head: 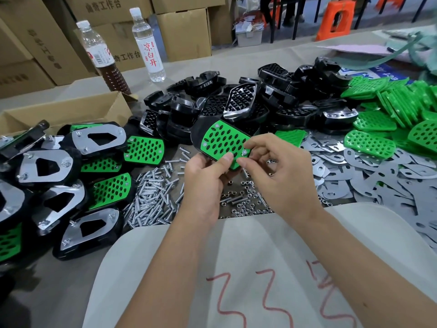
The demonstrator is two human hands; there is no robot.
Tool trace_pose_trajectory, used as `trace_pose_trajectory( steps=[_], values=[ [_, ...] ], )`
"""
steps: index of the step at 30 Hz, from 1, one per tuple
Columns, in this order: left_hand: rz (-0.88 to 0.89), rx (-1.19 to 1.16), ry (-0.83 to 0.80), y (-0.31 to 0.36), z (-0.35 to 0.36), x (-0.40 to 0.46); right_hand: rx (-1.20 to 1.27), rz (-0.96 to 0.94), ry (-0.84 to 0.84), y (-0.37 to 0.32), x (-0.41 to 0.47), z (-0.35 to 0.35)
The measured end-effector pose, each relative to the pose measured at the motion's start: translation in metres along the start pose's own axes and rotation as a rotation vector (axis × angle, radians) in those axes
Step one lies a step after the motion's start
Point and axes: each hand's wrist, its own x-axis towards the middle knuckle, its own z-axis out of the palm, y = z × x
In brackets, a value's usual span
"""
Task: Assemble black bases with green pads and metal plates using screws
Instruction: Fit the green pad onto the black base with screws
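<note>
My left hand (205, 183) grips a black base (199, 134) with a green perforated pad (222, 142) on top, held above the table's middle, thumb pressed on the pad's near edge. My right hand (281, 171) pinches at the pad's near right corner, where a screw head (244, 152) shows. Loose screws (153, 197) and nuts (246, 200) lie heaped beneath both hands. Bare black bases (248, 100) are piled behind, green pads (387, 110) at the right, and metal plates (378, 176) spread at the right front.
Finished assemblies (71, 176) with plates and green pads are stacked at the left. An open cardboard box (71, 110) stands behind them, with two bottles (146, 43) and cartons further back. A white cloth with red marks (236, 280) covers my lap.
</note>
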Motion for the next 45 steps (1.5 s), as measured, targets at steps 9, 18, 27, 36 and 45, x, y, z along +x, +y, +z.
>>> trace_pose_trajectory(
  steps=[9,18,27,36,45],
  values=[
    [0.056,0.110,0.083,-0.007,0.004,-0.002,-0.204,-0.054,-0.002,0.000,-0.001,0.007],
    [0.026,0.011,0.061,-0.007,0.002,-0.002,-0.160,0.004,-0.081,-0.001,0.003,0.006],
    [0.067,0.005,0.094,-0.010,0.009,-0.002,0.296,0.446,-0.064,0.001,0.001,0.003],
    [0.038,0.077,0.066,-0.008,0.007,-0.002,0.632,0.639,-0.228,0.010,0.007,-0.006],
    [0.021,0.126,0.085,-0.009,0.006,0.000,0.734,0.734,-0.287,0.008,0.008,-0.006]
  ],
)
